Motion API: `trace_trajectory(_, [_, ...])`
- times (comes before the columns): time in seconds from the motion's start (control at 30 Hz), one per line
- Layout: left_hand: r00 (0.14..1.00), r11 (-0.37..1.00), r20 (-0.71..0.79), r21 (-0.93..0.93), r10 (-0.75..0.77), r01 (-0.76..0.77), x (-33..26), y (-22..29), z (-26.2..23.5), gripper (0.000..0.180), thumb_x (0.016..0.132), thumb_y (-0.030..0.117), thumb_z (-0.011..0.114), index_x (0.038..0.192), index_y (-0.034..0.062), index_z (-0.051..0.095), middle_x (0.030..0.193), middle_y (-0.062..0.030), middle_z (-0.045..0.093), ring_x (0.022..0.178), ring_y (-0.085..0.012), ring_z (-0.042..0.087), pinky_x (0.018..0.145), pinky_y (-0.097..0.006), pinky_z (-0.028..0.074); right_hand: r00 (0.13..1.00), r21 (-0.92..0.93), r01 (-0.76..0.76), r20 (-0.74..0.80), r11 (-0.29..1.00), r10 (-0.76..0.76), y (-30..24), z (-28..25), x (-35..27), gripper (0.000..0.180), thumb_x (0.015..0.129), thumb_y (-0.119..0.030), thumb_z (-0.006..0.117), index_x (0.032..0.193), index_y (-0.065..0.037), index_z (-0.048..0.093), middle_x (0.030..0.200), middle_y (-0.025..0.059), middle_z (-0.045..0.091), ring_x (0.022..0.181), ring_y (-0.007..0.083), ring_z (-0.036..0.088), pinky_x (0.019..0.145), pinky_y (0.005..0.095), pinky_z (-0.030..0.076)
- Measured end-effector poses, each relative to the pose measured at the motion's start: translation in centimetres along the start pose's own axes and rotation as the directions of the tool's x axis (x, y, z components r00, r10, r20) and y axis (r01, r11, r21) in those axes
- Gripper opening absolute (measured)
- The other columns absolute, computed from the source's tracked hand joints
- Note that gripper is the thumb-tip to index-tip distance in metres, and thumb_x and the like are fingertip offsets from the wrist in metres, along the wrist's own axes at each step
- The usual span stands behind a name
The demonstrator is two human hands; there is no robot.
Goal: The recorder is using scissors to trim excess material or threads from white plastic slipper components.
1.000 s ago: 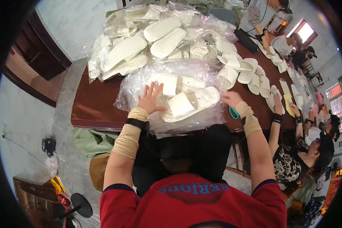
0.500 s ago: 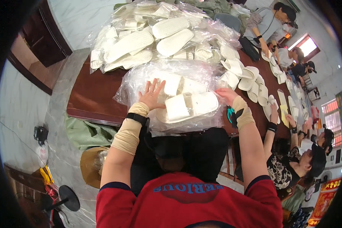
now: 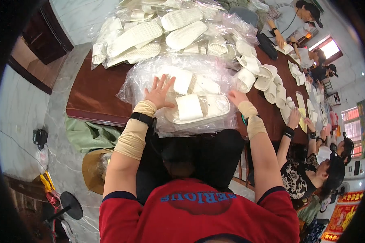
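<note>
On the brown table (image 3: 85, 91), at twelve o'clock, sits a heap of bagged slippers (image 3: 136, 39), seemingly set back to give the hands room. Nearer lies clear plastic (image 3: 130, 83) with a pair of white slippers (image 3: 189, 107), whether inside or on top being unclear. At nine o'clock the left hand (image 3: 159, 95) spreads flat, apparently steadying the plastic; at three, the right hand (image 3: 238, 98) curls, its grip impossible to tell.

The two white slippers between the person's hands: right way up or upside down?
Right way up: both slippers show their broad straps facing upward, toward the camera.
</note>
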State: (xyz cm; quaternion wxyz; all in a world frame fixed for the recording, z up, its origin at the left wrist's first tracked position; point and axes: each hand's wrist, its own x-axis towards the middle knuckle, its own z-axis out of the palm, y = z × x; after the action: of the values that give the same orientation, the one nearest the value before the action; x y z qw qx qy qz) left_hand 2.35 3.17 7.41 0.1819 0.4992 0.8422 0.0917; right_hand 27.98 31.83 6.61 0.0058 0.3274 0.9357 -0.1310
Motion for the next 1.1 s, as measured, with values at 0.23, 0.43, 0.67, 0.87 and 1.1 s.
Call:
trace_trajectory(0.23, [1.000, 1.000, -0.006, -0.016, -0.023, 0.023, -0.9, -1.2, -0.3, 0.114, 0.060, 0.049, 0.080, 0.147, 0.0377, 0.007, 0.156, -0.0070, 0.001, 0.142, -0.0375, 0.001, 0.099, -0.073, 0.022, 1.000, 0.332, -0.008, 0.023, 0.943, 0.000, -3.8, 0.5, -1.1, 0.034, 0.075, -0.030, 0.070, 0.098, -0.005, 0.066, 0.097, 0.0161, 0.066, 0.088, 0.0300, 0.063, 0.081, 0.0369, 0.048])
trace_trajectory(0.43, [1.000, 0.995, 0.023, -0.095, 0.016, -0.014, -0.2, -0.8, -0.3, 0.120, 0.058, 0.044, 0.082, 0.147, 0.0381, 0.003, 0.156, -0.0019, -0.001, 0.143, -0.0341, 0.002, 0.100, -0.074, 0.019, 0.957, 0.510, -0.101, 0.285, 0.854, -0.057, -2.8, 1.1, 1.3, 0.054, 0.072, -0.026, 0.076, 0.118, -0.007, 0.054, 0.103, 0.0151, 0.064, 0.096, 0.0260, 0.061, 0.084, 0.0346, 0.046])
trace_trajectory(0.67, [1.000, 0.988, -0.021, -0.156, 0.016, -0.019, -0.6, -1.2, -0.5, 0.123, 0.056, 0.041, 0.084, 0.147, 0.0375, 0.001, 0.156, -0.0001, -0.001, 0.143, -0.0349, 0.003, 0.099, -0.074, 0.021, 0.992, 0.573, 0.122, -0.071, 0.810, -0.100, -5.8, -0.9, -0.3, 0.046, 0.072, -0.010, 0.074, 0.110, -0.007, 0.050, 0.095, 0.0091, 0.062, 0.093, 0.0226, 0.060, 0.082, 0.0326, 0.046])
trace_trajectory(0.87, [0.999, 0.992, -0.026, -0.126, -0.021, 0.017, -0.7, -1.0, -0.6, 0.122, 0.057, 0.040, 0.083, 0.147, 0.0376, 0.001, 0.156, 0.0005, -0.001, 0.142, -0.0363, 0.006, 0.098, -0.074, 0.024, 0.991, 0.402, 0.123, -0.105, 0.907, -0.088, -8.5, -3.3, -1.9, 0.046, 0.068, -0.008, 0.077, 0.104, -0.005, 0.048, 0.097, 0.0103, 0.062, 0.099, 0.0236, 0.060, 0.088, 0.0330, 0.045])
trace_trajectory(1.1, [0.999, 0.991, -0.048, -0.133, 0.015, -0.022, -0.5, -0.7, -1.2, 0.118, 0.060, 0.041, 0.081, 0.147, 0.0375, 0.002, 0.156, 0.0000, 0.001, 0.142, -0.0337, 0.010, 0.101, -0.073, 0.020, 0.958, 0.797, 0.029, 0.150, 0.604, -0.244, -5.7, -0.5, -0.2, 0.076, 0.072, -0.001, 0.072, 0.134, -0.006, 0.030, 0.118, 0.0139, 0.057, 0.111, 0.0220, 0.053, 0.093, 0.0347, 0.043])
